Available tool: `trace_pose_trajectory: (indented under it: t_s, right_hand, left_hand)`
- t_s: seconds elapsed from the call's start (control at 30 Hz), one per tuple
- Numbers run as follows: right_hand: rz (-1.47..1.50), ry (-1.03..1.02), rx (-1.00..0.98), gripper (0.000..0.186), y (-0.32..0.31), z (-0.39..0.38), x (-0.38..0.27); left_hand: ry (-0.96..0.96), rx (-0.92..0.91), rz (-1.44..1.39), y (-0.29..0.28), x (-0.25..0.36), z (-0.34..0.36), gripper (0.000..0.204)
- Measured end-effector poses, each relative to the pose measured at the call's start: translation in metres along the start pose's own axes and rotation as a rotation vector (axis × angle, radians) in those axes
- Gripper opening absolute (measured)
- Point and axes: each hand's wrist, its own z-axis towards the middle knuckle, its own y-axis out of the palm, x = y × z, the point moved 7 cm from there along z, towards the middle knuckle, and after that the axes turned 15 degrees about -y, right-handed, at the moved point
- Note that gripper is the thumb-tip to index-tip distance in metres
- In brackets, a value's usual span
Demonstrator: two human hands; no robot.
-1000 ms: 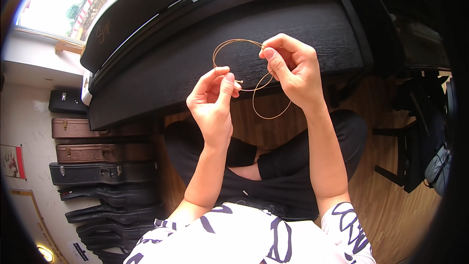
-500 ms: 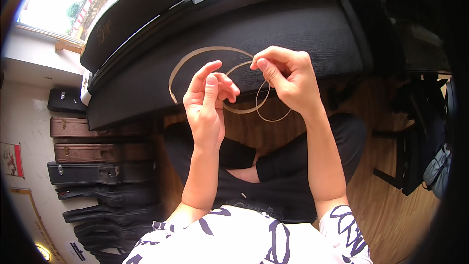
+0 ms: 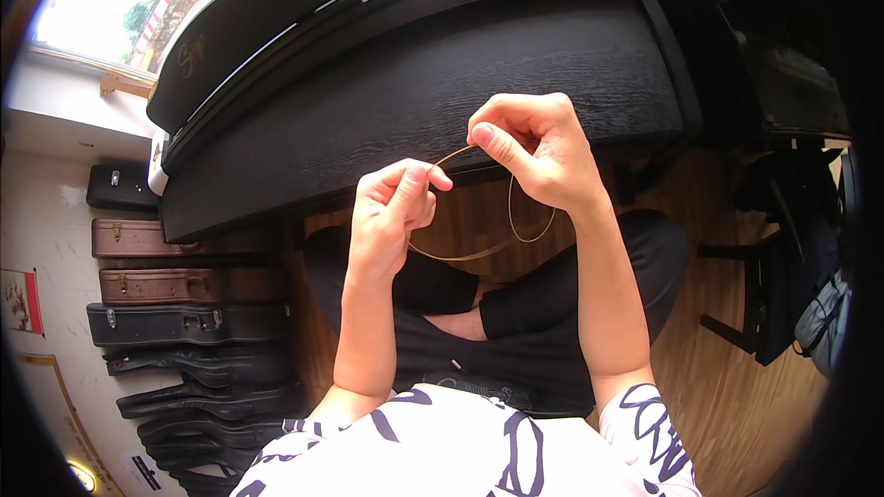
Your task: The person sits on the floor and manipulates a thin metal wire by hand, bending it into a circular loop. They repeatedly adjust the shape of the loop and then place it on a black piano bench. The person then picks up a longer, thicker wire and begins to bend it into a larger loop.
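Left hand (image 3: 391, 213) and right hand (image 3: 539, 155) both pinch a thin gold wire (image 3: 454, 155) between thumb and fingers, a short span bridging them. More wire droops below the hands, one loop hanging under the right. Black wooden furniture (image 3: 414, 83) beyond both; stacked cases (image 3: 198, 286) left of them.

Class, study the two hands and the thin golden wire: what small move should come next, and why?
Probably, the left hand should slide leftward along the golden wire, lengthening the span to the right hand: both appear to pinch the wire, only a short stretch bridges them, and the rest hangs below in loose curves.
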Motion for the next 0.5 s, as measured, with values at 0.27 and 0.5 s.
trace_pose_trajectory:
  t_s: [0.27, 0.5]
  right_hand:
    - [0.168, 0.075, 0.096, 0.053, -0.004, -0.002, 0.008]
    - [0.018, 0.216, 0.111, 0.059, -0.011, -0.006, 0.020]
  left_hand:
    - [-0.077, 0.044, 0.076, -0.023, -0.001, -0.013, 0.026]
    - [0.063, 0.085, 0.031, -0.041, 0.017, -0.037, 0.028]
